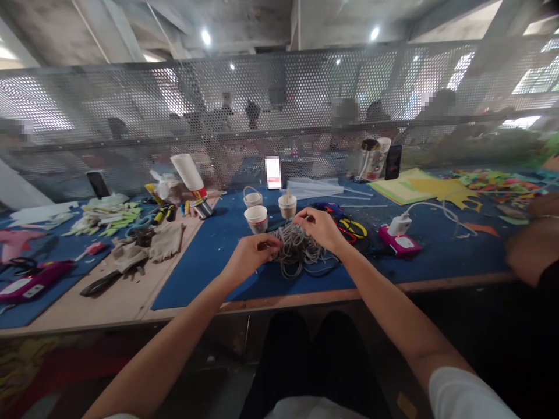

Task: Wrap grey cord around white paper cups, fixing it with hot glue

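A tangled heap of grey cord (301, 253) lies on the blue mat (196, 262) in front of me. At its left edge my left hand (253, 254) has thumb and fingers brought together on a strand of the cord. Over the heap's upper right side is my right hand (321, 228), its fingers bent in a pinch; what they hold, if anything, is too small to make out. Just behind the hands stand a white paper cup (256, 220), a second cup with a looped strip (253, 199) and a third with sticks in it (287, 206).
Yellow-handled scissors (354, 228) and a magenta power strip (399, 241) lie to the right. Gloves (166, 241), stacked cups (187, 171) and a black-handled tool (101, 283) are on the left. Another person's arm (530, 241) reaches in at far right. A perforated metal screen (305, 110) stands behind.
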A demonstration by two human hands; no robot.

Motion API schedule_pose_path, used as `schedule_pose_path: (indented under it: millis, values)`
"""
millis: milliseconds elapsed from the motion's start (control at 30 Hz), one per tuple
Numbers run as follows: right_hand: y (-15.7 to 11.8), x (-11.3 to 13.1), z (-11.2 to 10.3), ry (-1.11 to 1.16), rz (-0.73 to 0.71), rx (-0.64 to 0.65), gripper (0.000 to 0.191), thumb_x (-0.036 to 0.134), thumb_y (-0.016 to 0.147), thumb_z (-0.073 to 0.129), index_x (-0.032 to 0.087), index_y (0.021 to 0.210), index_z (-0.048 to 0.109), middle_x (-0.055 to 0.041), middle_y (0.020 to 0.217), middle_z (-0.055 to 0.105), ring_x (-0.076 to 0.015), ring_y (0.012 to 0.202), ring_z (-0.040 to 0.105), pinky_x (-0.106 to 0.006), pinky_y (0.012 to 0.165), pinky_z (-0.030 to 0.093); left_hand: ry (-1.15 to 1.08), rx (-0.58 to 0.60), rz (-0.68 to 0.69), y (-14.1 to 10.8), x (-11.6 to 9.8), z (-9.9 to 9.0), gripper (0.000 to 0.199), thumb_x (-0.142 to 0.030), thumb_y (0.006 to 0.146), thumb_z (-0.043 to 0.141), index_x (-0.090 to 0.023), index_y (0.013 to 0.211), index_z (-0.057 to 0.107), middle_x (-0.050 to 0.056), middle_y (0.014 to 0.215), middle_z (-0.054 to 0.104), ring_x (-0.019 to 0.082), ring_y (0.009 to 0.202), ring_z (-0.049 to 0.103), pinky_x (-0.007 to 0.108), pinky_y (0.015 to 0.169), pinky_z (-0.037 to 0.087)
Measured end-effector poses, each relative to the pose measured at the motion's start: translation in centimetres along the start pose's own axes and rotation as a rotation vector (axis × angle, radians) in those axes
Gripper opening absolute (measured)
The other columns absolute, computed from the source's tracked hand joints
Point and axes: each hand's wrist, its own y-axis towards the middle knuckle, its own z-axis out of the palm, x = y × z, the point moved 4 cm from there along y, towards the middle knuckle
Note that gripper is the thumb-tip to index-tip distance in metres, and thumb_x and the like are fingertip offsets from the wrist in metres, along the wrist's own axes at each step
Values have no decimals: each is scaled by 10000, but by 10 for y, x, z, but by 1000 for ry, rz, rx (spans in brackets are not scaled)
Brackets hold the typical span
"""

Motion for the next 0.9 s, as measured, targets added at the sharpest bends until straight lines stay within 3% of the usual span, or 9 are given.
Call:
schedule_pose_path:
  millis: [100,233,333,567,733,900]
  values:
    - [0,1,5,177,59,92,305,482,878,602,181,856,649,-34,824,721,-93,490,510,-253,527,420,140,-61,63,6,1,-6,214,-350,851,643,-208,973,749,51,783,726,200,661,626,322,669,478]
    - [-3,2,10,293,118,166,286,454,835,669,171,865,643,-34,764,714,-110,557,600,-238,545,467,451,-316,285,23,4,-26,235,-223,834,635,-247,1046,733,77,1112,703,275,1064,605,409,974,434]
    - [-3,0,13,365,129,178,234,384,821,694,184,930,642,-20,776,707,-125,627,652,-260,633,532,658,-446,292,37,15,-37,322,-190,805,641,-213,1121,698,109,1271,627,303,1191,540,452,1058,385]
    - [-1,-7,16,294,50,199,186,308,829,674,207,983,703,-40,932,735,-171,866,691,-327,854,535,762,-461,244,53,27,-41,231,-289,832,637,-221,1045,696,117,1338,585,310,1240,528,437,1064,394]
    - [-2,-4,15,169,-1,162,167,313,817,683,200,936,712,-40,925,739,-178,849,677,-322,828,515,653,-442,191,61,28,-47,104,-236,830,593,-226,820,696,91,1189,666,282,1138,596,407,997,445]
    - [-1,1,13,192,-14,96,172,349,796,707,195,871,704,-37,881,723,-172,821,661,-315,815,501,534,-497,215,55,17,-52,79,-218,803,623,-216,792,701,90,1109,712,274,1068,628,405,975,444]
